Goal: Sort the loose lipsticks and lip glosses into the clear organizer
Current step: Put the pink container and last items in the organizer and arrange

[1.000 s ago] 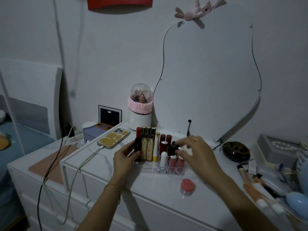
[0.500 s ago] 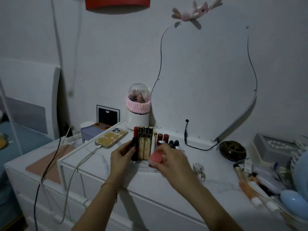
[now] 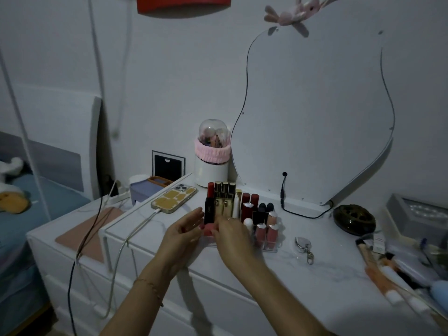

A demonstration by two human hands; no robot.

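Near bench front edge, left of centre: right hand (image 3: 232,235) gripping pink pot (image 3: 208,231), lowering it w/ left hand (image 3: 185,230) loosely open beside, at clear organizer (image 3: 271,247) front-left. Keep pot level, clear of black lipstick (image 3: 209,210). Phone (image 3: 174,199) and keyring (image 3: 303,246) flanking organizer, not blocking.

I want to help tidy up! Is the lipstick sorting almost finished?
Nearly. The clear organizer already holds many upright lipsticks and glosses. Right now both hands, the left hand and right hand, are at its front-left corner around a small pink pot. More tubes lie at the right edge of the dresser; I cannot tell if they belong.
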